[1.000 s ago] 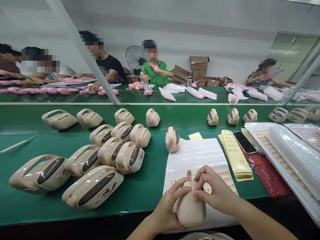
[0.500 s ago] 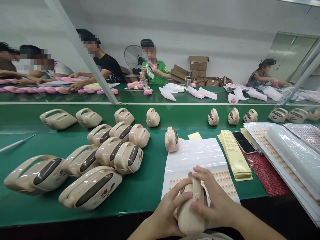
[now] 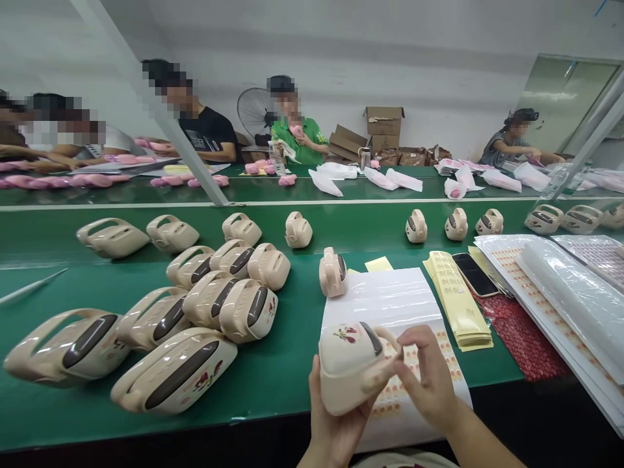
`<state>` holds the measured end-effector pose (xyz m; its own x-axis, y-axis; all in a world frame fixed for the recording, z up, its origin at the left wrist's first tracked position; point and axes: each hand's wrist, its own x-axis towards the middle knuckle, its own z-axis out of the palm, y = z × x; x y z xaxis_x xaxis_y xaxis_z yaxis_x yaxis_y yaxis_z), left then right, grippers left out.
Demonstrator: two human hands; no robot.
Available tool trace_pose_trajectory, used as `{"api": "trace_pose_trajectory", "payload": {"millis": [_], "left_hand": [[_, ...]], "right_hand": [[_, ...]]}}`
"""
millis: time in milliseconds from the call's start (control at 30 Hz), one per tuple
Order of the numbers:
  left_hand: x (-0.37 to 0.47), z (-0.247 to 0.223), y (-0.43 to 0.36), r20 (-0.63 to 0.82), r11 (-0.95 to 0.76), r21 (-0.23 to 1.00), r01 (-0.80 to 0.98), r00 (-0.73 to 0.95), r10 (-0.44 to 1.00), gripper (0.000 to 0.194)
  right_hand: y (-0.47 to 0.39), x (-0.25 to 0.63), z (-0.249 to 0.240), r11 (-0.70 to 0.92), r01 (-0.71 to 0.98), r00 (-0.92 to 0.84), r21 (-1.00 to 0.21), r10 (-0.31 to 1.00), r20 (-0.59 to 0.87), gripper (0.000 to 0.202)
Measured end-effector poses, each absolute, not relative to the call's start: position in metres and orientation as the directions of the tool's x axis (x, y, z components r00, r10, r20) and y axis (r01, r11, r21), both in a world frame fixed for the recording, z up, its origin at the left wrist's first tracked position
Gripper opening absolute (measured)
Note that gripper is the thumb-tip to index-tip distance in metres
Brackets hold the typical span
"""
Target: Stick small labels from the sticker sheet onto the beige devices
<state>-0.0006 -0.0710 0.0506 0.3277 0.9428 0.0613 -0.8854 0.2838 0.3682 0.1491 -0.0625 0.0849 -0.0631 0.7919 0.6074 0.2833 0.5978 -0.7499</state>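
Note:
My left hand [image 3: 334,429] cups a beige plastic handled housing [image 3: 342,367] from below and from its left side. The housing is tilted, showing a dark glossy panel and a red flower decal. At its right end, the thumb and fingers of my right hand [image 3: 431,387] pinch the handle. Beneath both hands lies a white sheet of small orange stickers [image 3: 385,292], partly covered by them. A similar housing [image 3: 333,273] stands at the sheet's far left corner. To the left, several more housings [image 3: 175,370] are grouped on the green table [image 3: 273,390].
Yellow sticker strips [image 3: 458,305], a black phone [image 3: 475,274], red bubble wrap [image 3: 526,338] and plastic-covered sheets [image 3: 570,312] lie at right. More housings line the green strip [image 3: 351,227] ahead. Beyond it, several co-workers handle pink items. A slanted post [image 3: 190,149] rises at left.
The housing has been turned and raised, so its decal and dark panel now face up. My left hand has shifted underneath, while my right hand has moved right, onto the handle.

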Motion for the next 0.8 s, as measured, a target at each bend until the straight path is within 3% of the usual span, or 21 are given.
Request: {"api": "trace_pose_trajectory", "payload": {"millis": [100, 233, 500, 800], "left_hand": [[-0.001, 0.059, -0.069, 0.107, 0.324, 0.274, -0.905, 0.364, 0.925, 0.037], [-0.001, 0.065, -0.072, 0.092, 0.340, 0.194, -0.920, 0.362, 0.928, 0.039], [0.003, 0.067, -0.074, 0.078, 0.323, 0.132, -0.937, 0.335, 0.939, 0.036], [0.005, 0.075, -0.074, 0.041, 0.272, 0.082, -0.959, 0.276, 0.960, 0.033]], "right_hand": [[-0.070, 0.144, 0.095, 0.727, 0.394, -0.205, -0.563, 0.666, 0.717, 0.030], [-0.070, 0.135, 0.102, 0.732, 0.495, -0.215, -0.468, 0.625, 0.750, 0.023], [-0.070, 0.128, 0.101, 0.717, 0.559, -0.188, -0.415, 0.598, 0.779, 0.018], [-0.075, 0.128, 0.097, 0.715, 0.582, -0.170, -0.387, 0.573, 0.801, 0.034]]}}
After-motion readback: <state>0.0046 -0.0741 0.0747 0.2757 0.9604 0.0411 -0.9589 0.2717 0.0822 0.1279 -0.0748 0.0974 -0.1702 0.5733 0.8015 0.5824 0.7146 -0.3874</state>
